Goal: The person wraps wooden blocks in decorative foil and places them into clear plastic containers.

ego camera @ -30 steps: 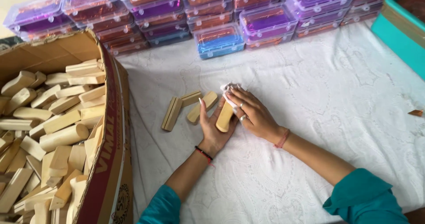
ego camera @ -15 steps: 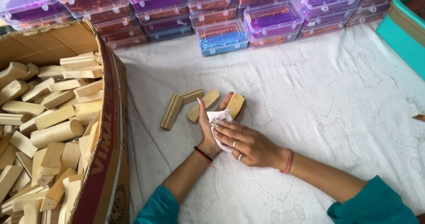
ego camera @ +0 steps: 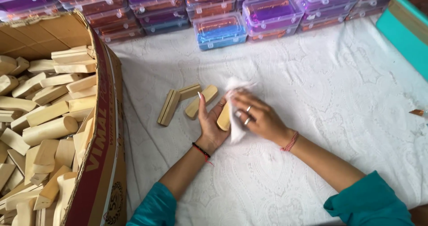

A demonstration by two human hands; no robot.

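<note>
Left hand (ego camera: 209, 125) laid palm-up on the counter (ego camera: 356, 96), fingers stretched forward, cradling one pale wooden block (ego camera: 224, 117) across the palm. Grip of that hand loose and flat rather than clenched, with the block resting on it more than squeezed. Right hand (ego camera: 258, 116) pressed down over the same block from the right side, with a white cloth (ego camera: 235, 90) bunched under its fingers. Grip of the right hand closed on the cloth, rings visible on two fingers, cloth wrapped partly about the block and trailing out below the palm. Block itself tilted, its lower end poking out between the two hands, just above the counter's white patterned cover.

Just left of the left hand's fingertips, three more wooden pieces lying loose on the cover: a rounded block (ego camera: 201, 101) nearest the fingers, a short flat piece (ego camera: 189, 91) beside it, and a pair of slats (ego camera: 169, 107) stacked together further left. None of them touched by either hand.

At the left edge, a large cardboard box (ego camera: 100, 163) standing open and heaped with many similar wooden blocks (ego camera: 40, 119). Along the far side of the counter, rows of clear plastic containers (ego camera: 220, 29) with purple, blue and orange tints, stacked in layers. At the upper right corner, part of a teal crate (ego camera: 401, 34). Teal sleeves on both forearms, a dark bracelet on the left wrist and a reddish thread on the right.
</note>
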